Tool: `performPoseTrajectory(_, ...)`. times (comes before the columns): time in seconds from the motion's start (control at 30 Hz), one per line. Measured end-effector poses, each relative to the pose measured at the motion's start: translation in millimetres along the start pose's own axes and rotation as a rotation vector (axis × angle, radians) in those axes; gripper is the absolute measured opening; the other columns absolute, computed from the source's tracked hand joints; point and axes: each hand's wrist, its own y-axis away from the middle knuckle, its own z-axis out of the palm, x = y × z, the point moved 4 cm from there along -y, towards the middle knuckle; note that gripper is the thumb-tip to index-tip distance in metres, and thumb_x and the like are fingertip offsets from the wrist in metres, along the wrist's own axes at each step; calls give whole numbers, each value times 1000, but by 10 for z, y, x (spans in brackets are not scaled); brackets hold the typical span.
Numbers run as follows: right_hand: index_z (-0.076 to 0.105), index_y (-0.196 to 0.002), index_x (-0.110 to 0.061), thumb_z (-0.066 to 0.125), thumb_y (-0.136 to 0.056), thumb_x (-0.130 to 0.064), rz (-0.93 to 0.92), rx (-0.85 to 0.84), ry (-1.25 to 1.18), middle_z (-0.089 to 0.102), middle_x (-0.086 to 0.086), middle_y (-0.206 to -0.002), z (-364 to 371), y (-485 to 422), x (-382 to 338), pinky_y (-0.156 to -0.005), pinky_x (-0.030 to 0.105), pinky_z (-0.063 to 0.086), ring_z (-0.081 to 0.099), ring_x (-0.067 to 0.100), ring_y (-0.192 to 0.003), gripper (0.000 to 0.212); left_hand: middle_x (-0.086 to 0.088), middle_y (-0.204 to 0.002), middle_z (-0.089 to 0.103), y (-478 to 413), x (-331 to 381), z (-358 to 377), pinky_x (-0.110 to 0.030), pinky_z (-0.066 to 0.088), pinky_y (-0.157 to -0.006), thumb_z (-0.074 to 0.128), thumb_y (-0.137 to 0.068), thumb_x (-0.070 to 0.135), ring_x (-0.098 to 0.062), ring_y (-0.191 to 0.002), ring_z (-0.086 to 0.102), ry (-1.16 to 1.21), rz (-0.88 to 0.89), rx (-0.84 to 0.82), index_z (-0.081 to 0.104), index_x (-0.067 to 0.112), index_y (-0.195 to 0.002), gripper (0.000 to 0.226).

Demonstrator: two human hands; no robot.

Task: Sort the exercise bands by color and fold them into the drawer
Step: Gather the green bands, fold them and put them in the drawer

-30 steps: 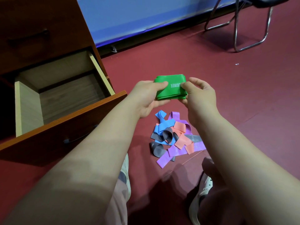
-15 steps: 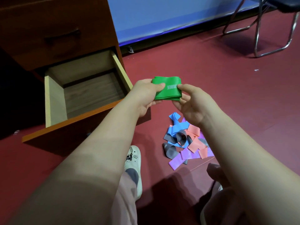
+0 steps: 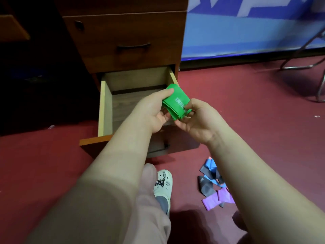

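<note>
A folded green exercise band (image 3: 176, 103) with white lettering is held between both hands, above the right front corner of the open wooden drawer (image 3: 105, 106). My left hand (image 3: 152, 111) grips its left edge, thumb on top. My right hand (image 3: 197, 118) pinches its lower right edge. The drawer's inside shows only bare wood. A pile of blue, grey and purple bands (image 3: 213, 185) lies on the red floor at the lower right, partly hidden by my right forearm.
The drawer belongs to a dark wooden cabinet (image 3: 126, 41) with a shut drawer above it. A white clog (image 3: 162, 184) is on the floor below the drawer. Chrome chair legs (image 3: 309, 67) stand at the far right. A blue wall panel runs behind.
My view has swung left toward the cabinet. Both hands have carried the folded green band from above the pile to over the open drawer, and the band is now tilted.
</note>
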Motion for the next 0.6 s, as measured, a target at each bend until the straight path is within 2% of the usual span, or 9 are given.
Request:
performPoseTrajectory(0.1, 56, -106, -6, 46, -85, -3, -6, -7, 61, 60, 10, -94, 305, -278, 83, -65, 28, 55, 66, 18, -70, 23, -13, -115, 68, -138, 152, -316, -36, 49, -101, 63, -90, 15, -25, -111, 64, 198, -13, 17, 59, 6, -125, 36)
performPoseTrajectory(0.13, 57, -101, -7, 47, -86, -3, -7, -3, 91, 61, 10, -93, 382, -363, 110, -67, 29, 54, 65, 19, -73, 19, -13, -114, 68, -185, 187, -415, -36, 49, -100, 62, -90, 13, -24, -109, 65, 223, -19, 20, 57, 6, -127, 38)
performPoseTrajectory(0.2, 60, -96, -8, 49, -86, -3, 14, 12, 168, 63, 10, -88, 533, -560, 209, -70, 30, 52, 65, 19, -74, 15, -10, -104, 69, -297, 230, -651, -31, 53, -85, 61, -90, 9, -20, -96, 67, 212, -28, 59, 56, 7, -127, 37)
performPoseTrajectory(0.27, 61, -96, -9, 50, -85, -4, 40, 26, 250, 64, 8, -87, 623, -753, 324, -72, 31, 52, 65, 19, -76, 16, -10, -102, 69, -414, 238, -845, -28, 52, -74, 60, -91, 6, -18, -90, 67, 211, -35, 105, 54, 7, -129, 39)
performPoseTrajectory(0.37, 60, -95, -13, 52, -84, -6, 82, 51, 350, 63, 6, -88, 704, -1038, 501, -76, 33, 48, 64, 19, -80, 15, -13, -109, 67, -635, 231, -1089, -30, 54, -77, 57, -93, 3, -21, -93, 66, 247, -30, 166, 49, 5, -133, 41)
performPoseTrajectory(0.43, 60, -92, -15, 52, -83, -7, 110, 53, 412, 63, 5, -90, 755, -1234, 602, -75, 32, 48, 64, 19, -82, 14, -12, -106, 68, -804, 219, -1218, -30, 53, -79, 56, -94, 4, -21, -96, 66, 219, -45, 203, 49, 5, -134, 41)
performPoseTrajectory(0.53, 57, -86, -14, 50, -82, -6, 165, 47, 476, 62, 6, -85, 814, -1488, 681, -71, 30, 47, 62, 19, -75, 12, -8, -102, 67, -1057, 220, -1336, -36, 48, -85, 52, -96, 6, -22, -111, 63, 133, -93, 224, 49, 9, -134, 38)
performPoseTrajectory(0.6, 56, -84, -14, 48, -84, -7, 202, 46, 490, 61, 5, -80, 842, -1662, 712, -68, 30, 46, 62, 19, -70, 10, -9, -113, 66, -1223, 251, -1396, -41, 47, -88, 50, -98, 8, -24, -117, 61, 39, -126, 235, 48, 11, -134, 36)
